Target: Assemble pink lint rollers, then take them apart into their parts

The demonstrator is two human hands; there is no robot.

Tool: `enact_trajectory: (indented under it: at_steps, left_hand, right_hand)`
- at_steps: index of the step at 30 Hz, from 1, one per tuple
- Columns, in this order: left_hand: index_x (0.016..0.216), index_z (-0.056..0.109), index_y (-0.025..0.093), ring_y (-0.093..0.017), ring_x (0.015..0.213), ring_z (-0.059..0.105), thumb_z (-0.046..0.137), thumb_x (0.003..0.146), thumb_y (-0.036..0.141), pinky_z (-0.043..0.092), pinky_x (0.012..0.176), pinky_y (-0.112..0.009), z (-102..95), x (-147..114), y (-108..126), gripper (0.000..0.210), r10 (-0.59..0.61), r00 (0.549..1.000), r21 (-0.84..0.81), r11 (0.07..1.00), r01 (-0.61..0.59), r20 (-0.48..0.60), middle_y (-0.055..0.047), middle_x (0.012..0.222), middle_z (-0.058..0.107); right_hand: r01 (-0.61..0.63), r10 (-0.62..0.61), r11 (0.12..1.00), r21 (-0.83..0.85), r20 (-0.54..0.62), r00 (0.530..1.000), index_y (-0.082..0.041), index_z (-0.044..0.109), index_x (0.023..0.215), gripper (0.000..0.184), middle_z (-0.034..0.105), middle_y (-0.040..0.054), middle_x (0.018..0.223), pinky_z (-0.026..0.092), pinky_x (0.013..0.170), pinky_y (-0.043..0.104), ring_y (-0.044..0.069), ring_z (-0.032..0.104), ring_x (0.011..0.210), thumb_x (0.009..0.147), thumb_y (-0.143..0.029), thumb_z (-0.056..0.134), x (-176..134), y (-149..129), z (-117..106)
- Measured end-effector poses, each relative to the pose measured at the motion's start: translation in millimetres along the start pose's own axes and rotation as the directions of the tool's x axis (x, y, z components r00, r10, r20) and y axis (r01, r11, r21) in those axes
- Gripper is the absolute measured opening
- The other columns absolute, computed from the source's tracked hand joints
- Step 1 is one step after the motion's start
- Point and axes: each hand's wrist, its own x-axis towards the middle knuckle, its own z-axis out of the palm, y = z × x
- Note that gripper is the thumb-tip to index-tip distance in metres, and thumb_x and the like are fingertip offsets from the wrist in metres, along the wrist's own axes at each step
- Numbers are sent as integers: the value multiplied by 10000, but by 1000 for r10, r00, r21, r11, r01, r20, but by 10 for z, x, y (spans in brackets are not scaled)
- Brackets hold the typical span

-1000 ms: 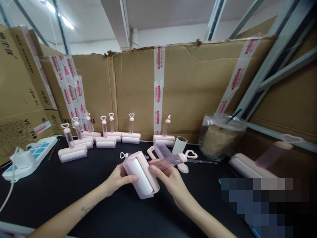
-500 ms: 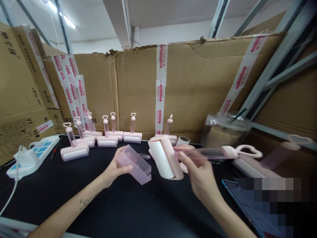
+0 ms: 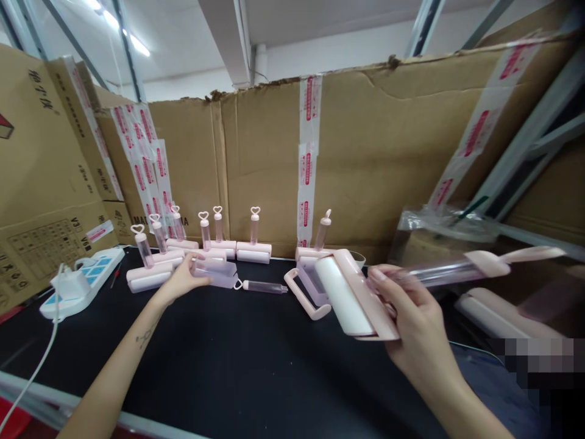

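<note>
My left hand [image 3: 183, 279] is closed on a translucent purple cover [image 3: 218, 273], low over the black table in front of the standing rollers. My right hand [image 3: 414, 314] grips a pink lint roller [image 3: 345, 296] by the clear handle near its head. White paper faces left on that roller, and its heart-shaped loop points right. Between the hands lie a loose clear handle [image 3: 265, 286] with a heart loop and a pink bracket [image 3: 307, 297]. Another purple cover [image 3: 311, 281] sits behind the bracket, partly hidden by the held roller.
Several pink lint rollers [image 3: 253, 252] stand along the cardboard wall [image 3: 260, 158]. A white power strip [image 3: 85, 283] is at left. At right are a bagged drink cup [image 3: 439, 247], another roller [image 3: 498, 314] and a dark phone [image 3: 484, 372], partly behind my forearm.
My left hand has carried the purple cover left and back, away from the roller. My right hand has shifted right with the lint roller, uncovering the bracket and second cover. The view has turned slightly.
</note>
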Motion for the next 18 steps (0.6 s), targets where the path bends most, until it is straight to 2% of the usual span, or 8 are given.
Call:
enact_trajectory:
  at_steps: [4, 7, 12, 15, 18]
  left_hand:
    - [994, 442, 160, -249, 920, 571, 710, 524, 279, 439, 798, -344, -80, 40, -125, 554, -75, 997, 109, 991, 78, -25, -71, 953, 585]
    - [962, 477, 161, -266, 937, 566, 706, 528, 326, 435, 800, -341, -69, 19, -176, 518, -111, 994, 188, 976, 110, -5, -83, 981, 595]
    - [913, 545, 166, -318, 983, 542, 738, 455, 401, 404, 844, -387, -13, -19, -229, 550, -145, 989, 312, 941, 129, 28, -92, 982, 609]
    - [1012, 525, 139, -372, 1082, 486, 753, 422, 443, 367, 890, -415, 31, -24, -200, 701, -136, 990, 353, 928, 119, 24, -151, 1067, 577]
    - [1170, 406, 119, -440, 1261, 255, 779, 368, 495, 222, 997, -484, 149, -73, -74, 962, -28, 994, 405, 912, 68, -102, -208, 1255, 423]
  right_hand:
    - [-31, 31, 1000, 1, 31, 999, -218, 631, 715, 244, 544, -26, 704, 404, 438, 181, 106, 488, 575, 580, -370, 765, -33, 49, 31]
    - [-33, 34, 999, -15, 57, 998, -224, 633, 715, 228, 555, -30, 695, 398, 442, 178, 105, 493, 571, 591, -369, 758, -53, 76, 45]
    - [6, 2, 997, -73, 112, 994, -227, 630, 704, 204, 557, -17, 681, 386, 451, 201, 127, 493, 572, 623, -383, 734, -85, 117, 44]
    - [3, 12, 995, -102, 148, 989, -228, 627, 728, 205, 562, -12, 700, 400, 470, 210, 140, 502, 594, 649, -394, 719, -99, 165, 48]
    - [-27, 43, 994, -107, 151, 988, -216, 626, 754, 231, 568, -5, 737, 409, 493, 208, 140, 507, 623, 657, -404, 717, -103, 216, 65]
